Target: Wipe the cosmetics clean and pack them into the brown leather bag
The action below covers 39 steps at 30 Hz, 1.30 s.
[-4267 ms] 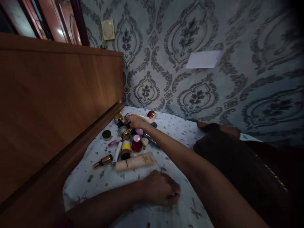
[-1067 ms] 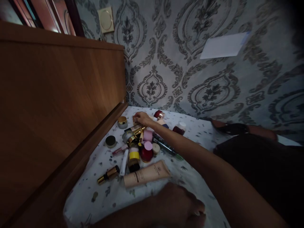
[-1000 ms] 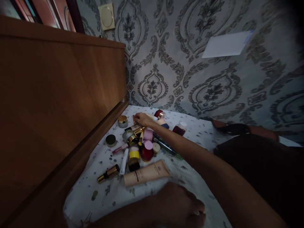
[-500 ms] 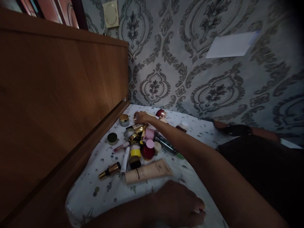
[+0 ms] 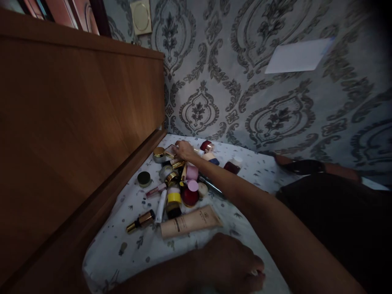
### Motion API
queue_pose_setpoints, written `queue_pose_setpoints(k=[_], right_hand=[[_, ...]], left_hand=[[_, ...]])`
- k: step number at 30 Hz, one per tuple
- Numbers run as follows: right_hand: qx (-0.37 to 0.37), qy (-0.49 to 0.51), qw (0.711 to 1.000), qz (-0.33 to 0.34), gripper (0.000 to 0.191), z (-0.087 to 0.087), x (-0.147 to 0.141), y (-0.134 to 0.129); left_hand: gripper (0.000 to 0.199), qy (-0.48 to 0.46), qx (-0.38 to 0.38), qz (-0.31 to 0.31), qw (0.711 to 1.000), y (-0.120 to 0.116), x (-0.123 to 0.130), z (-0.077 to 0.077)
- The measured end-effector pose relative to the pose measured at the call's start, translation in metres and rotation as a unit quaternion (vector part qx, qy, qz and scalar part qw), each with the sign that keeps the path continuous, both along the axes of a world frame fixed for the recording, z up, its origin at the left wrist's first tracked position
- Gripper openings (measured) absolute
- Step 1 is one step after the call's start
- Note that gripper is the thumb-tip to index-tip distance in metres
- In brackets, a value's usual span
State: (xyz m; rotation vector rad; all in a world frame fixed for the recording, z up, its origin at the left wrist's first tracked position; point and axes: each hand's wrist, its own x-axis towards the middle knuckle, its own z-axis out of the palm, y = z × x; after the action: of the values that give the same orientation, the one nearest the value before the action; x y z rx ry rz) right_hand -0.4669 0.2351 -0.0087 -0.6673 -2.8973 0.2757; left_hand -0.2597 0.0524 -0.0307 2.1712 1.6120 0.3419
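Observation:
My right hand (image 5: 184, 150) reaches across to the far side of a pile of cosmetics, fingers closed on a slim clear tube with a gold end (image 5: 170, 154). Beside that tube stands a gold-lidded jar (image 5: 159, 153). Under my right wrist lie gold tubes, a pink jar (image 5: 192, 172) and a dark red jar with a pink lid (image 5: 190, 197). Close to me, my left hand (image 5: 234, 261) rests curled into a loose fist, and I see nothing in it. Just beyond it lies a beige squeeze tube (image 5: 191, 221).
A patterned white sheet (image 5: 134, 249) bears the cosmetics. Along the left rises a wooden panel (image 5: 82, 106), and a patterned wall (image 5: 226, 81) stands behind. A black-and-gold tube (image 5: 141, 221), dark round lid (image 5: 143, 179) and dark red bottle (image 5: 232, 166) lie around the pile.
My right hand has shifted slightly up, and the slim gold-ended tube now shows at its fingers. A blue-ended item beside my wrist has come into view. My left hand stays put.

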Motion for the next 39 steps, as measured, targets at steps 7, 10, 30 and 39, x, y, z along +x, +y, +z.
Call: queue_pose_setpoints(k=[7,10,30,39], right_hand=[[0.003,-0.063,0.996,-0.062,0.035,0.0,0.026,0.024],[0.005,-0.067,0.995,-0.071,0.038,-0.001,0.031,0.028],[-0.171,-0.034,0.901,0.396,0.073,0.025,0.069,-0.048],[-0.143,-0.021,0.927,0.348,0.06,0.024,0.062,-0.055]], left_hand=[[0.026,-0.01,0.005,0.01,1.0,0.0,0.001,-0.004],[0.024,-0.014,0.027,0.016,0.999,-0.002,0.002,-0.005],[0.02,-0.018,0.1,0.006,0.995,-0.005,-0.001,-0.009],[0.017,-0.006,0.078,-0.005,0.997,-0.006,-0.002,-0.002]])
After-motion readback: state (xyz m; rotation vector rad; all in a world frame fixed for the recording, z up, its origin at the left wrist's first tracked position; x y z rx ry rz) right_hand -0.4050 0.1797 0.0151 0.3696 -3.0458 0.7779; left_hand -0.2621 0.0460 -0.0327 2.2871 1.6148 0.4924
